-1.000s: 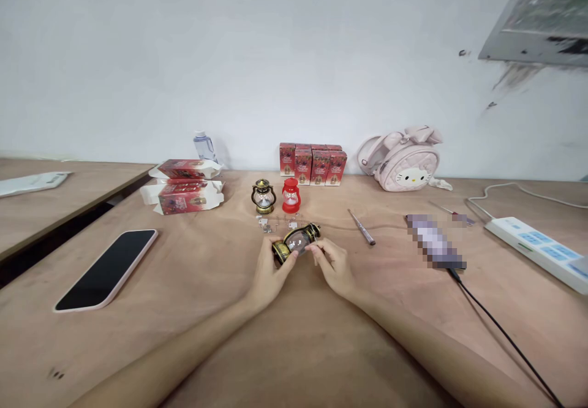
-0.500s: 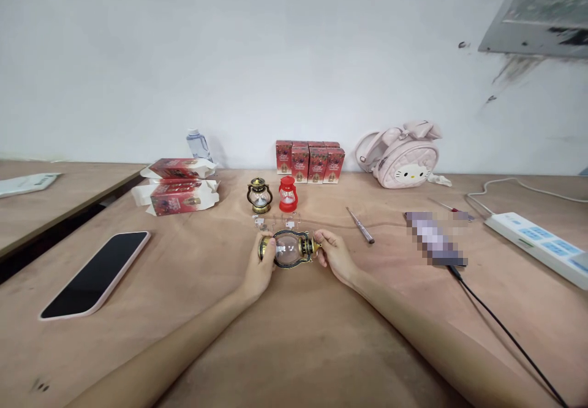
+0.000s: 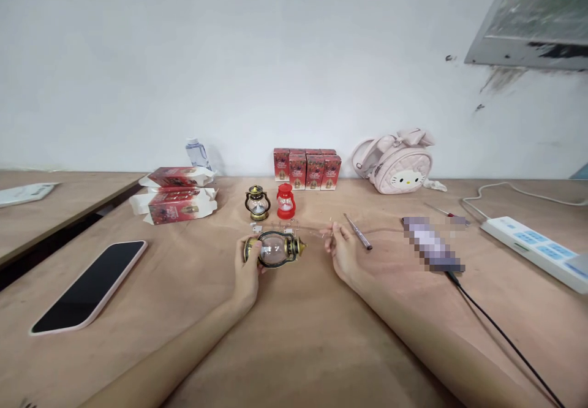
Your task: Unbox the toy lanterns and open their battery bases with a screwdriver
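My left hand (image 3: pixel 248 273) is wrapped around the base of a black-and-gold miniature lantern (image 3: pixel 274 250), holding it on its side with the gold top pointing right. My right hand (image 3: pixel 342 250) is pinched a short way to the right of that top, apart from it. A thin, faint wire piece (image 3: pixel 316 234) shows at its fingertips; its exact shape is too fine to tell. Behind the held lantern lie small wire pieces with pale tabs (image 3: pixel 257 228). A second black-and-gold lantern (image 3: pixel 258 203) and a red lantern (image 3: pixel 285 202) stand upright farther back.
A screwdriver (image 3: pixel 358 232) lies just beyond my right hand. Several red boxes (image 3: pixel 313 172) stand by the wall, with opened boxes (image 3: pixel 179 206) at left. Around them are a phone (image 3: pixel 89 288), a pink bag (image 3: pixel 404 169), a blurred phone (image 3: pixel 432 242), and a power strip (image 3: pixel 535 252).
My right hand has moved away from the lantern's top, to the right. My left hand has shifted the lantern slightly left. The camera view has tilted a little.
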`<state>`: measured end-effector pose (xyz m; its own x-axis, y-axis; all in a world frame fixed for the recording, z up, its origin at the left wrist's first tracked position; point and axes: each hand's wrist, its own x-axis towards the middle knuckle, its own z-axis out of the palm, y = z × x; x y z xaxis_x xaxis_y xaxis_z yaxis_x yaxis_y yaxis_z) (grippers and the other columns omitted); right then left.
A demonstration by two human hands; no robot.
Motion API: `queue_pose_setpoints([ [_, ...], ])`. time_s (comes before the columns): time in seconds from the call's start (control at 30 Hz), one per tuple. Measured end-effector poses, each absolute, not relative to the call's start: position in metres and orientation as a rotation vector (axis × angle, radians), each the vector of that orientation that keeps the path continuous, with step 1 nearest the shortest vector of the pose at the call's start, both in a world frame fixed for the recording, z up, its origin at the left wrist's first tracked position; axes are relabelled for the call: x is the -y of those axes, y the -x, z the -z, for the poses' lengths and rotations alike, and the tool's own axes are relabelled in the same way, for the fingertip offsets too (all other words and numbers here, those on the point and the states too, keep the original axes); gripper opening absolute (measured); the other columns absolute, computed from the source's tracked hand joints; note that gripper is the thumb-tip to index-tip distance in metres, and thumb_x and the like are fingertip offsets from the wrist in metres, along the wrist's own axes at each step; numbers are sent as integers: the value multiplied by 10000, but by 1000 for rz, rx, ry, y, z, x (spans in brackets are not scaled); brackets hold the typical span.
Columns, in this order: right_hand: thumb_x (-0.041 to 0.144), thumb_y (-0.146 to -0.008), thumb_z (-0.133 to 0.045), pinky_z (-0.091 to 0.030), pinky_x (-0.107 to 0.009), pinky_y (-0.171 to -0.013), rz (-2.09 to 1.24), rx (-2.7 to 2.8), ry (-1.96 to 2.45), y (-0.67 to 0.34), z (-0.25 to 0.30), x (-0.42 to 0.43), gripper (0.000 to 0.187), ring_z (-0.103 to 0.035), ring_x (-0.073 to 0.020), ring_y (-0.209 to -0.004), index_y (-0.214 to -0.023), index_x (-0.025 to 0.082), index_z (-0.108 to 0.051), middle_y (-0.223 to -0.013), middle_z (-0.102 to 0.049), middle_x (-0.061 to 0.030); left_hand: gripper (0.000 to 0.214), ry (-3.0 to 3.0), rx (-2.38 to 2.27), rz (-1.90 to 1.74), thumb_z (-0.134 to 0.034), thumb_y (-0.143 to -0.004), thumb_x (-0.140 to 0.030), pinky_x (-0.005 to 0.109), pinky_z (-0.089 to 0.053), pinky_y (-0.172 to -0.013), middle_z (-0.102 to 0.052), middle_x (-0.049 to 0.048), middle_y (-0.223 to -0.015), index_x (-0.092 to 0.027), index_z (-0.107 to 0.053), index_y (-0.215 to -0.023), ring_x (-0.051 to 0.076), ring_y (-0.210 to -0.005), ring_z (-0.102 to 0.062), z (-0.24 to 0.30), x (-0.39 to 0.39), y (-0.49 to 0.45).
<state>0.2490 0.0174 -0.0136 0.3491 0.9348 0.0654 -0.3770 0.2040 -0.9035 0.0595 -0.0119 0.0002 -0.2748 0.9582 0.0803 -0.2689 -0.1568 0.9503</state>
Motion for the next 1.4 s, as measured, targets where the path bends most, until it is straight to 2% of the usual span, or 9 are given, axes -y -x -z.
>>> queue_pose_setpoints([
  [0.13, 572, -747, -567, -458, -240, -549, -671, 881, 1044, -270, 14, -42, 397, -562, -113, -547, -779, 177, -578, -783, -652, -27, 505, -1088, -1158, -1795, -758, -585, -397, 211, -485, -670, -600, 23, -934, -188, -548, -994, 137, -829, -583, -7, 14, -55],
  [0.27, 410, -884, -478, -450, -270, -672, -346, 1529, 1420, -270, 8, -50, 290, -621, -181, -729, -816, 202, -667, -776, -671, -38, 573, -1265, -1179, -1905, -788, -574, -339, 331, -476, -874, -605, 69, -1038, -175, -521, -1054, 197, -988, -585, -21, 19, -50],
  [0.43, 295, -925, -463, -427, -274, -666, -32, 2048, 1844, -249, -3, -50, 233, -625, -214, -849, -958, 220, -682, -1003, -651, -72, 540, -1897, -1125, -1978, -789, -605, -237, 397, -457, -889, -628, 70, -1043, -210, -535, -1081, 229, -1005, -589, -31, 26, -40],
  [0.63, 311, -961, -356, -437, -289, -692, 80, 2177, 1892, -244, -6, -46, 301, -613, -206, -889, -1113, 236, -606, -1109, -589, -71, 352, -2610, -1129, -1783, -671, -764, -243, 416, -319, -921, -667, 68, -1092, -250, -543, -1092, 236, -1035, -599, -26, 22, -31],
  [0.77, 264, -957, -330, -438, -288, -677, 99, 2224, 1860, -248, -4, -44, 316, -617, -196, -857, -1138, 239, -587, -1118, -577, -68, 299, -2658, -1243, -1560, -608, -824, -292, 391, -290, -906, -629, 82, -1178, -256, -530, -1110, 232, -1107, -566, -15, 14, -28],
  [0.97, 148, -877, -397, -440, -279, -681, 108, 2214, 1803, -254, -3, -36, 326, -594, -190, -873, -1110, 234, -607, -1134, -570, -63, 352, -2490, -1430, -1542, -617, -791, -267, 353, -301, -848, -658, 56, -1102, -249, -525, -1131, 222, -1025, -580, -6, 7, -26],
  [1.1, 320, -901, -470, -420, -332, -837, 217, 2212, 1532, -250, -1, -34, 258, -503, -236, -1043, -1077, 209, -622, -1157, -562, -94, 368, -2451, -1509, -1544, -574, -766, -201, 355, -287, -836, -670, 49, -1057, -251, -548, -1129, 221, -961, -586, -8, 9, -27],
  [1.27, 586, -758, -615, -335, -450, -953, 241, 2073, 1523, -233, 7, -46, 669, -364, -308, -1202, -1264, 169, -484, -1315, -444, -161, 312, -2520, -1442, -1548, -544, -779, -196, 367, -264, -843, -677, 57, -1049, -256, -576, -1083, 230, -984, -579, -9, 9, -29],
  [1.4, 646, -739, -589, -269, -510, -988, 274, 2012, 1614, -223, 11, -60, 774, -287, -366, -1262, -1281, 109, -459, -1365, -370, -220, 315, -2497, -1457, -1525, -537, -790, -185, 362, -265, -853, -660, 64, -1099, -250, -564, -1097, 229, -1045, -570, -8, 8, -29],
])
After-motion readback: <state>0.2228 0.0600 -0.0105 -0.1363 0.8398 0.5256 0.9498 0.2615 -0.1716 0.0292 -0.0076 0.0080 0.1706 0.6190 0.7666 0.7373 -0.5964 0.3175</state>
